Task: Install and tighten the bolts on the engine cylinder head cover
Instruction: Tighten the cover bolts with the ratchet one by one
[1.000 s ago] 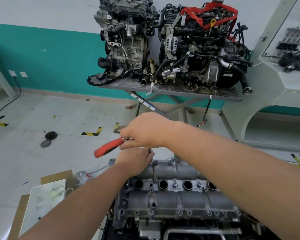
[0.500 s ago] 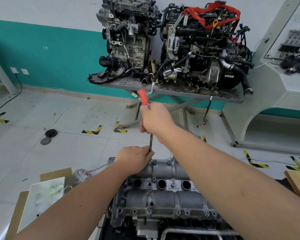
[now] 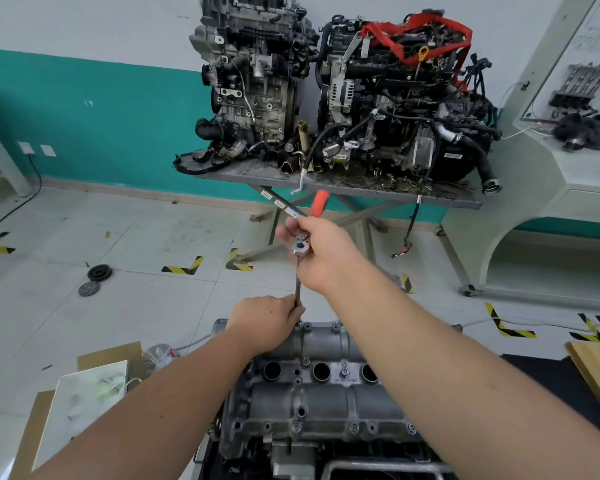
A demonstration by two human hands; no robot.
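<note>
Both hands grip one tool. On the grey cast-metal cylinder head cover [image 3: 312,393], low in the centre of the view, the left hand [image 3: 265,320] rests at the cover's far left corner, its fingers curled round the bottom of the ratchet's thin dark steel extension bar [image 3: 297,285]. What lies under that hand, socket or bolt, is hidden. The bar's long axis stands close to upright, rising from the cover to the ratchet's round silver head [image 3: 300,244]. The right hand [image 3: 321,252] holds the red-handled ratchet wrench [image 3: 318,202] just above that head, fingers wrapped round the shaft; only the red end of the handle shows past the knuckles, pointing up and away towards the far bench.

The cover's long axis runs left to right. A row of round plug wells is open along its middle, and small bolt heads [image 3: 354,426] sit along its near edge. The right forearm crosses the cover's right end and hides it, and the engine below is cut off by the bottom edge.

Left of the cover, flat brown cardboard [image 3: 32,431] lies on the tiled floor with a pale sheet on top, its markings too blurred to read. Further off, two dark round discs [image 3: 94,280] lie on the tiles. Against the teal-banded wall, a grey metal bench [image 3: 361,188] bears two whole engines [image 3: 343,95], one draped with a red strap.
</note>
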